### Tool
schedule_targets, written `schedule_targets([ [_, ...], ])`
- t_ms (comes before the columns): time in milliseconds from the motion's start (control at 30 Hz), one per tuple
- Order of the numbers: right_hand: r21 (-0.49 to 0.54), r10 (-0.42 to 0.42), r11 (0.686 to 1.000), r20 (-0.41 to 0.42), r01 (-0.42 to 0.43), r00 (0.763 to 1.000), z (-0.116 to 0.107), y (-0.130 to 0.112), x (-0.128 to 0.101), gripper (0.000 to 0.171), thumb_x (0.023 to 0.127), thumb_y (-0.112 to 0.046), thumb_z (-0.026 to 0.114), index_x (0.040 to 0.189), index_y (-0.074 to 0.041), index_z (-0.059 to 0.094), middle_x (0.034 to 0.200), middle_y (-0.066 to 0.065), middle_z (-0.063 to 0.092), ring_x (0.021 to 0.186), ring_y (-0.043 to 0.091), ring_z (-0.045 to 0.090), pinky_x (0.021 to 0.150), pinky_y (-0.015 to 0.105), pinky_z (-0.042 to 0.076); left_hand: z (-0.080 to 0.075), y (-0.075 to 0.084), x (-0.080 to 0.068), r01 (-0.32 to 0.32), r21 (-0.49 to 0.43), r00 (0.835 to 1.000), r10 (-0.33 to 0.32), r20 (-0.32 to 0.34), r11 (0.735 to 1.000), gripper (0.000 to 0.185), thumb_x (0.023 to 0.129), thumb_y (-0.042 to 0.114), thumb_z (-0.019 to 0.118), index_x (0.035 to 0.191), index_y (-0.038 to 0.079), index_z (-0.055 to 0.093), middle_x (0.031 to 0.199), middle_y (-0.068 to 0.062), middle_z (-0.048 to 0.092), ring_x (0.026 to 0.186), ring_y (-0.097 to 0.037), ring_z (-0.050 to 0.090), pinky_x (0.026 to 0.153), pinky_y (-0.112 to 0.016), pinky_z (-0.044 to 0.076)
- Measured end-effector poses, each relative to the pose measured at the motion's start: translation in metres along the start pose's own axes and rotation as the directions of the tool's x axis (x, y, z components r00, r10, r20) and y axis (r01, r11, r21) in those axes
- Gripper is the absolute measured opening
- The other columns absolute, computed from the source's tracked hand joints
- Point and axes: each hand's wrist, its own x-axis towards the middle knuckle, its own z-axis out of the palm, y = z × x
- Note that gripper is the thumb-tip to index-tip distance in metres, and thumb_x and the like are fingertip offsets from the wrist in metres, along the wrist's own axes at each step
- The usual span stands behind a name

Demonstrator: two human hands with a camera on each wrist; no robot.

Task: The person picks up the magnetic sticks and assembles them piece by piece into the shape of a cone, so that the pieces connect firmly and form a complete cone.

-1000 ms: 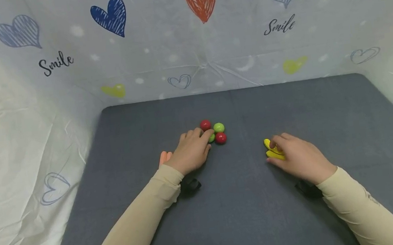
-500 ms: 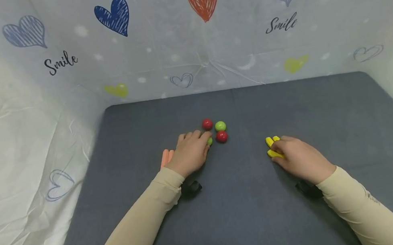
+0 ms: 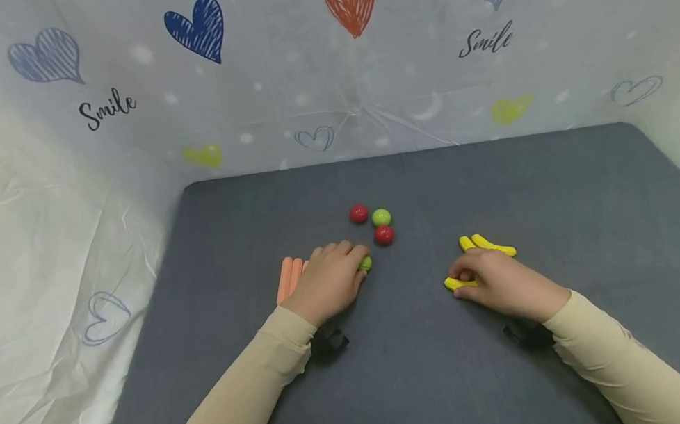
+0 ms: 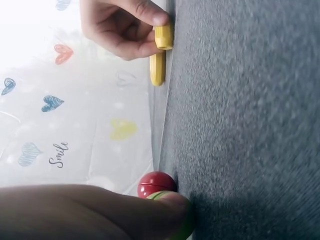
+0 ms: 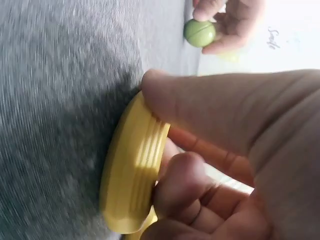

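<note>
On the grey mat (image 3: 433,369), my left hand (image 3: 330,279) pinches a small green ball (image 3: 365,263) between thumb and fingertips; the same green ball (image 5: 200,32) shows far off in the right wrist view. Two red balls (image 3: 358,213) (image 3: 383,235) and another green ball (image 3: 381,218) lie just beyond it. A red ball (image 4: 156,184) also shows behind my fingertip in the left wrist view. My right hand (image 3: 499,285) grips a curved yellow piece (image 3: 458,284), seen close up as the ribbed yellow piece (image 5: 132,170). Two more yellow pieces (image 3: 490,245) lie on the mat behind that hand.
Several orange sticks (image 3: 289,278) lie side by side to the left of my left hand. A white sheet with printed hearts (image 3: 354,63) walls the mat at the back and on both sides. Black wrist straps (image 3: 328,343) sit under both forearms.
My left hand drew back toward me with the green ball, away from the other three balls. My right hand pulled one yellow piece nearer, uncovering two yellow pieces behind it.
</note>
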Motion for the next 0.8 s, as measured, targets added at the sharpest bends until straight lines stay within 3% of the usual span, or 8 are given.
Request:
schedule_targets([
  [100, 0.044, 0.0, 0.999, 0.03, -0.002, 1.0, 0.003, -0.002, 0.001, 0.016, 0.087, -0.01, 0.085, 0.1, -0.011, 0.076, 0.087, -0.01, 0.065, 0.078, 0.003, 0.057, 0.073, 0.029, 0.052, 0.002, 0.001, -0.002, -0.023, -0.046, 0.999, 0.025, 0.028, 0.999, 0.025, 0.102, 0.022, 0.071, 0.126, 0.015, 0.068, 0.108, -0.001, 0.066, 0.095, -0.02, 0.061, 0.088, -0.041, 0.05],
  [233, 0.074, -0.007, 0.997, 0.027, 0.005, 1.0, 0.008, -0.005, 0.003, 0.016, 0.088, -0.011, 0.085, 0.102, -0.01, 0.077, 0.087, -0.01, 0.065, 0.078, 0.003, 0.057, 0.072, 0.028, 0.051, 0.005, 0.002, -0.003, -0.035, -0.174, 0.997, 0.047, 0.063, 0.984, 0.031, 0.103, 0.026, 0.071, 0.132, 0.015, 0.067, 0.111, 0.001, 0.065, 0.097, -0.016, 0.059, 0.091, -0.039, 0.051],
  [467, 0.09, -0.047, 0.995, 0.026, 0.044, 0.999, 0.016, -0.01, 0.004, 0.016, 0.092, -0.016, 0.083, 0.106, -0.011, 0.08, 0.091, -0.009, 0.064, 0.08, 0.003, 0.055, 0.072, 0.027, 0.051, 0.009, 0.003, -0.002, -0.048, -0.36, 0.99, 0.091, 0.104, 0.932, 0.035, 0.103, 0.024, 0.07, 0.136, 0.013, 0.066, 0.12, 0.0, 0.065, 0.105, -0.013, 0.06, 0.097, -0.033, 0.052],
  [633, 0.089, -0.06, 0.994, 0.031, 0.057, 0.998, 0.019, -0.012, 0.004, 0.017, 0.094, -0.018, 0.082, 0.109, -0.011, 0.079, 0.093, -0.009, 0.064, 0.08, 0.002, 0.055, 0.073, 0.027, 0.051, 0.018, 0.01, -0.002, -0.1, -0.431, 0.982, 0.159, 0.102, 0.897, 0.034, 0.104, 0.025, 0.069, 0.137, 0.015, 0.066, 0.128, 0.0, 0.065, 0.115, -0.013, 0.06, 0.104, -0.033, 0.05],
  [800, 0.08, -0.103, 0.992, 0.007, 0.102, 0.995, 0.025, -0.015, 0.004, 0.017, 0.093, -0.017, 0.082, 0.109, -0.011, 0.079, 0.094, -0.008, 0.064, 0.081, 0.003, 0.057, 0.075, 0.028, 0.053, 0.03, 0.019, -0.002, -0.177, -0.486, 0.967, 0.243, 0.077, 0.856, 0.036, 0.104, 0.03, 0.068, 0.139, 0.019, 0.066, 0.126, 0.005, 0.066, 0.112, -0.008, 0.058, 0.102, -0.03, 0.049],
])
